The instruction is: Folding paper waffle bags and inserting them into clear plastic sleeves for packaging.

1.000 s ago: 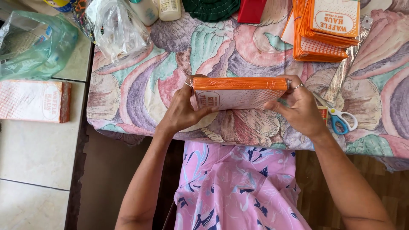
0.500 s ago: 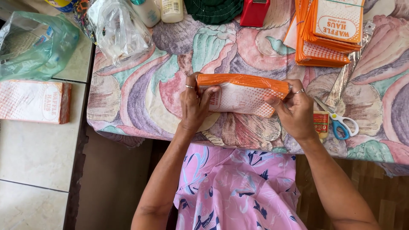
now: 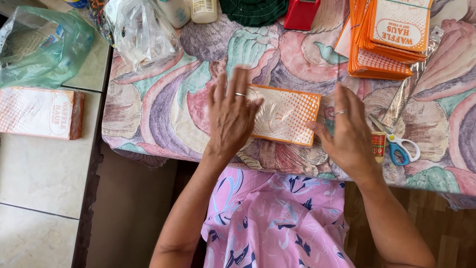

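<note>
Beside scissors [image 3: 396, 144] — flat orange packet [image 3: 285, 115], orange stack [image 3: 386, 39] behind

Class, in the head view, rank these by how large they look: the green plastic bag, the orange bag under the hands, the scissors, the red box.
1. Green plastic bag
2. Orange bag
3. Scissors and red box: unsure, the box is cut off.

One packet [image 3: 285, 115] of orange-bordered paper bags, wrapped in clear film, lay flat on the patterned tabletop [image 3: 163, 109] near its front edge. It was rectangular, slightly skewed, its left end covered and its right end touched.
</note>
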